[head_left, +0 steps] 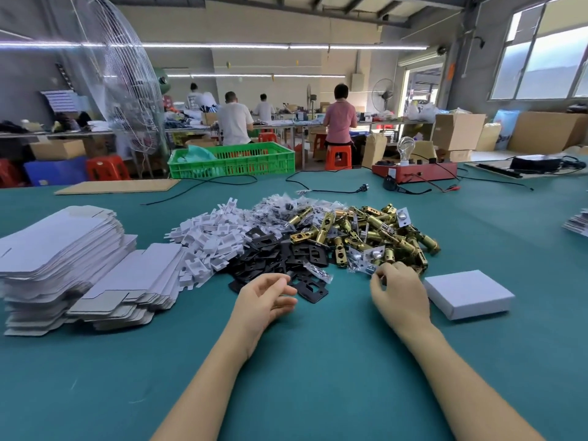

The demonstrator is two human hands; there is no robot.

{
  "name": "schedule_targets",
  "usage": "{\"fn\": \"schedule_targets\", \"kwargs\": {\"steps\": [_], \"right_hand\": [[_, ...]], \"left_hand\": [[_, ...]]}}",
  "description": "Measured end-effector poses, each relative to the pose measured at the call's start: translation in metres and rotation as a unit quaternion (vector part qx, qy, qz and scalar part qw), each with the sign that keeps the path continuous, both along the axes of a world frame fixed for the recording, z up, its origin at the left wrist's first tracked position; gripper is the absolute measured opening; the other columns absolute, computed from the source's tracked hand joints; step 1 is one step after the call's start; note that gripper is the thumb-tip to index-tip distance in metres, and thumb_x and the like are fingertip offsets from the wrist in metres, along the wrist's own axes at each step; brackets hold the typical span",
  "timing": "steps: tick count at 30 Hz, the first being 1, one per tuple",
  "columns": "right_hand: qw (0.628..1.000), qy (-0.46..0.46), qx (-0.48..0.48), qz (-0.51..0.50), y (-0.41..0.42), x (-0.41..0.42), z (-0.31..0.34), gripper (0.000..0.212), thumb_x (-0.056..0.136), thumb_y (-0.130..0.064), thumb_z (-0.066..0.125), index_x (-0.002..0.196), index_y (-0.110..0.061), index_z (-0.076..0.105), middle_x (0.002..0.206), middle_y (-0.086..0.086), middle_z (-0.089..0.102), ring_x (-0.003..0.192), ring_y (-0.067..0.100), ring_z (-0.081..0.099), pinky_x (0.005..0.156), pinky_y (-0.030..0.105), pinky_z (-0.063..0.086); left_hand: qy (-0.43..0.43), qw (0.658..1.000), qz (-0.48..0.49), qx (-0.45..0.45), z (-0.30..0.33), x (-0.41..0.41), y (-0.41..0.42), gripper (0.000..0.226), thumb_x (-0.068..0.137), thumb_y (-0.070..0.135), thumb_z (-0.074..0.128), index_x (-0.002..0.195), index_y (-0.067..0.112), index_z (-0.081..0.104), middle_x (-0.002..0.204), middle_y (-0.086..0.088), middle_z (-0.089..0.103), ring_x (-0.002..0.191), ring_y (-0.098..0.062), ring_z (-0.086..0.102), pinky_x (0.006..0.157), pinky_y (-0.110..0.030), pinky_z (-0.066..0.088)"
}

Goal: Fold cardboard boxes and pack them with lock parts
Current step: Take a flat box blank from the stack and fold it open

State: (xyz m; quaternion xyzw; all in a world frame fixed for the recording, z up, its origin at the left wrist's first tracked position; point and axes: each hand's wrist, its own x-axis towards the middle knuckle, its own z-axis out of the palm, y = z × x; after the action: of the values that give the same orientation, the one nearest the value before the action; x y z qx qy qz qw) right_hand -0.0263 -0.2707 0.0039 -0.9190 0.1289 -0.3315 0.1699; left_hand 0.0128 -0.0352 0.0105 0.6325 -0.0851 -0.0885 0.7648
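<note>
Left hand (266,297) loosely open; right hand (397,292) curled at latch pile (366,237).

Bare teal felt surface (318,361) lies open in front; stacked flat grey cardboard blanks (63,265) block left, closed white box (467,294) right, mixed parts heap (311,243) ahead.

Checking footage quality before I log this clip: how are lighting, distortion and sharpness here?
Head view: even light from ceiling tubes and the bright windows; shadows under the hands are faint. Wide-angle lens bows the table edges and stretches the forearms. The latch pile is sharp; the workers at the back are softer.
</note>
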Motion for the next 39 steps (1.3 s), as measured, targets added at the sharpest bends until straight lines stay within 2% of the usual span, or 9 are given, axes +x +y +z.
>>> {"fn": "schedule_targets", "kwargs": {"steps": [8,11,14,17,22,26,32,35,39], "right_hand": [[0.997,0.07,0.035,0.017,-0.008,0.003,-0.007,0.018,0.089,-0.015,0.053,0.073,-0.008,0.059,0.07,0.004,0.057,0.066,0.02,0.05,0.049,0.028,0.031],[0.997,0.074,0.037,0.005,-0.009,0.005,-0.006,0.018,0.09,-0.017,0.052,0.075,-0.011,0.06,0.069,0.001,0.057,0.066,0.02,0.051,0.047,0.027,0.028],[0.997,0.07,0.039,0.0,-0.011,0.006,-0.006,0.017,0.09,-0.018,0.053,0.076,-0.013,0.061,0.071,0.001,0.059,0.066,0.02,0.05,0.047,0.025,0.029],[0.997,0.075,0.036,0.002,-0.011,0.006,-0.007,0.016,0.09,-0.019,0.053,0.077,-0.014,0.062,0.072,0.001,0.059,0.066,0.02,0.051,0.047,0.025,0.029],[0.996,0.087,0.023,-0.001,-0.01,0.005,-0.005,0.017,0.09,-0.02,0.051,0.078,-0.015,0.061,0.074,0.0,0.06,0.068,0.02,0.052,0.048,0.026,0.03],[0.995,0.094,0.024,0.002,-0.01,0.004,-0.003,0.017,0.091,-0.021,0.051,0.08,-0.015,0.062,0.076,0.0,0.06,0.07,0.019,0.053,0.049,0.027,0.033],[0.995,0.097,0.028,0.003,-0.009,0.003,-0.001,0.016,0.091,-0.022,0.05,0.081,-0.015,0.062,0.077,-0.001,0.061,0.071,0.019,0.054,0.05,0.027,0.035],[0.995,0.094,0.032,0.004,-0.007,0.002,-0.001,0.016,0.09,-0.021,0.05,0.081,-0.015,0.062,0.076,-0.001,0.06,0.071,0.019,0.054,0.05,0.028,0.036],[0.996,0.068,0.055,0.017,-0.004,0.001,-0.001,0.018,0.092,-0.019,0.05,0.08,-0.01,0.061,0.074,0.004,0.061,0.069,0.022,0.054,0.056,0.033,0.041]], "left_hand": [[-0.196,0.895,0.331,0.224,0.021,0.014,0.05,0.016,0.094,0.007,0.055,0.098,0.019,0.065,0.098,0.004,0.064,0.076,-0.001,0.056,0.074,-0.022,0.044],[-0.22,0.828,0.375,0.353,0.028,0.03,0.086,0.022,0.095,0.006,0.052,0.111,0.01,0.066,0.118,-0.011,0.059,0.095,-0.022,0.056,0.082,-0.03,0.04],[-0.142,0.702,0.317,0.621,0.033,0.05,0.119,0.044,0.102,0.022,0.039,0.145,0.013,0.042,0.157,-0.015,0.028,0.142,-0.034,0.025,0.107,-0.048,0.027],[-0.004,0.635,0.187,0.75,0.032,0.062,0.144,0.064,0.103,0.051,0.017,0.156,0.018,0.008,0.164,-0.013,0.001,0.151,-0.029,-0.006,0.114,-0.067,0.002],[0.002,0.571,0.155,0.806,0.025,0.064,0.156,0.054,0.102,0.051,0.021,0.136,0.014,0.042,0.141,-0.013,0.046,0.133,-0.027,0.04,0.114,-0.057,0.016],[-0.078,0.585,0.171,0.789,0.027,0.061,0.146,0.036,0.105,0.036,0.029,0.122,0.01,0.049,0.121,-0.012,0.06,0.113,-0.028,0.054,0.104,-0.035,0.035],[-0.096,0.608,0.22,0.757,0.051,0.049,0.12,0.014,0.095,0.001,0.037,0.096,0.012,0.045,0.106,-0.012,0.063,0.087,-0.028,0.052,0.083,-0.033,0.041],[-0.212,0.699,0.324,0.601,0.057,0.034,0.095,0.022,0.096,-0.001,0.035,0.077,0.01,0.036,0.07,-0.013,0.05,0.064,-0.028,0.04,0.053,-0.033,0.026],[-0.238,0.862,0.321,0.311,0.044,0.004,0.043,0.04,0.105,0.022,0.038,0.065,0.017,0.037,0.059,0.0,0.042,0.057,-0.02,0.034,0.052,-0.034,0.024]]}}
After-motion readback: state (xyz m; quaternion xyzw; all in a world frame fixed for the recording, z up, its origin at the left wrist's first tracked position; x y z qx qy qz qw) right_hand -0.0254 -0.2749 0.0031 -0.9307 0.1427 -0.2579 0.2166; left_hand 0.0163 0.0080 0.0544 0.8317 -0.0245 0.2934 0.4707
